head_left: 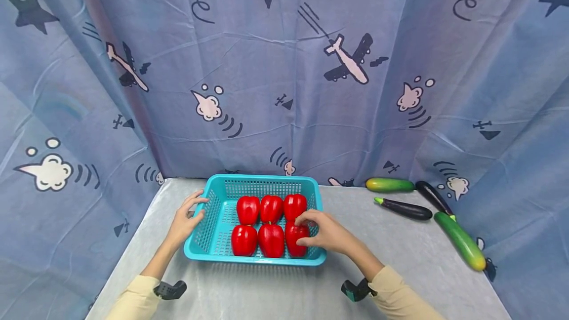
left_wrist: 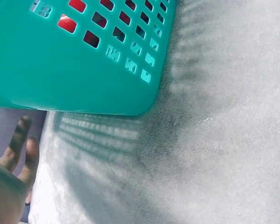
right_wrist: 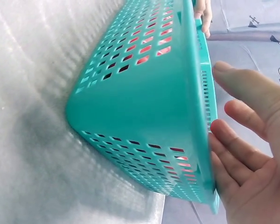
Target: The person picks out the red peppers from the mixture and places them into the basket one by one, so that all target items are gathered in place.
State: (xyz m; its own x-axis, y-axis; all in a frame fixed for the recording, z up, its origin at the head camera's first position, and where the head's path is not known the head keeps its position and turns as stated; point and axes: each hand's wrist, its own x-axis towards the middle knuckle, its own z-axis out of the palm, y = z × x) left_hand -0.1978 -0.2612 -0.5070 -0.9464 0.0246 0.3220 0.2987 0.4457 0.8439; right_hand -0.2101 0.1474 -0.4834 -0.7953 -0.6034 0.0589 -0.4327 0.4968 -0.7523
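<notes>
A turquoise plastic basket point(head_left: 213, 256) stands on the table with several red bell peppers point(head_left: 271, 241) lying in two rows toward its right side. My right hand point(head_left: 326, 231) reaches over the right rim, its fingertips overlapping the front right pepper point(head_left: 293, 246) in the head view. In the right wrist view, the fingers of that right hand point(right_wrist: 252, 154) are extended at the basket rim point(right_wrist: 196, 93), thumb apart, with nothing between them. My left hand point(head_left: 184, 221) is at the basket's left rim, fingers spread and holding nothing.
At the right of the table lie a dark eggplant point(head_left: 404, 209), another eggplant point(head_left: 433, 196), a green-yellow cucumber-like vegetable point(head_left: 388, 184) and a longer one point(head_left: 460, 241). A blue patterned curtain point(head_left: 266, 88) hangs behind the table and along its sides.
</notes>
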